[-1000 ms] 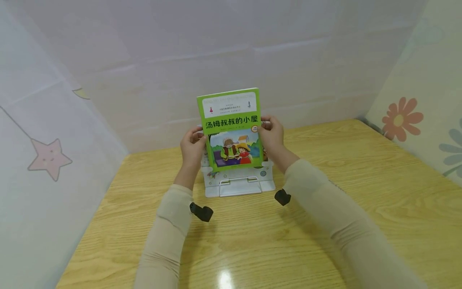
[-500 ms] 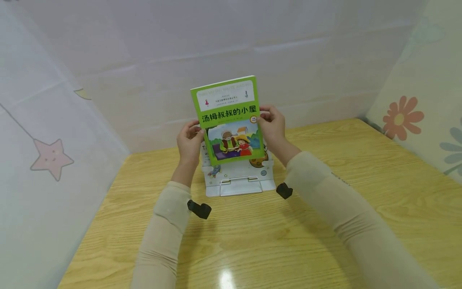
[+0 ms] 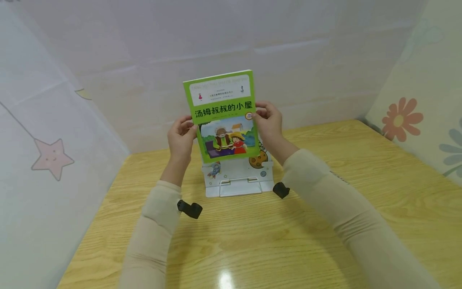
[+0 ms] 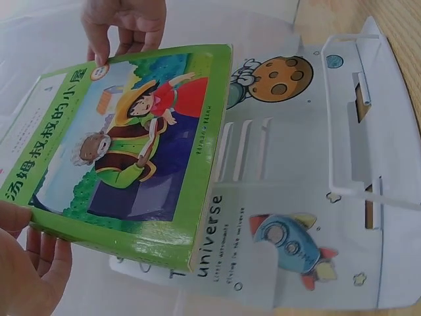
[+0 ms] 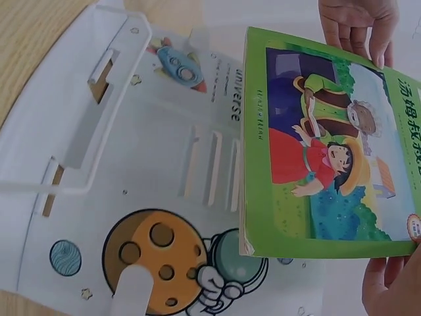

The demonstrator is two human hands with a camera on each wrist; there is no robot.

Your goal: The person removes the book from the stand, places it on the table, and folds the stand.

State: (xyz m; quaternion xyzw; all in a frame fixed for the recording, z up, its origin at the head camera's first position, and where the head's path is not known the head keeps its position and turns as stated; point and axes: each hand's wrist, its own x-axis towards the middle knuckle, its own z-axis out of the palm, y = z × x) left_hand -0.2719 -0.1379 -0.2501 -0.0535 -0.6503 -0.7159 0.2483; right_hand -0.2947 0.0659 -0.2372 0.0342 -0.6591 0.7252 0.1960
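A green-bordered picture book point(image 3: 223, 116) is held up in front of a white book stand point(image 3: 238, 180), its illustrated cover towards the head camera and its top leaning slightly left. The left hand point(image 3: 180, 138) pinches the book's left edge, thumb in front and fingers behind. On the opposite edge the right hand point(image 3: 270, 122) grips it the same way. Both wrist views show a gap between the book's lower edge and the stand. Printed on the stand are a rocket point(image 4: 289, 243) and an orange cratered planet point(image 5: 158, 260); the book covers part of its back plate.
The stand has a white wire holder point(image 3: 240, 193) at its front, on a wooden table point(image 3: 231, 241). A pale cloth wall point(image 3: 231, 40) rises behind. Black wrist cameras sit on both sleeves point(image 3: 164, 200).
Both hands have raised the book and shifted it a little left, uncovering more of the stand's lower plate, including the orange planet. The stand has stayed put.
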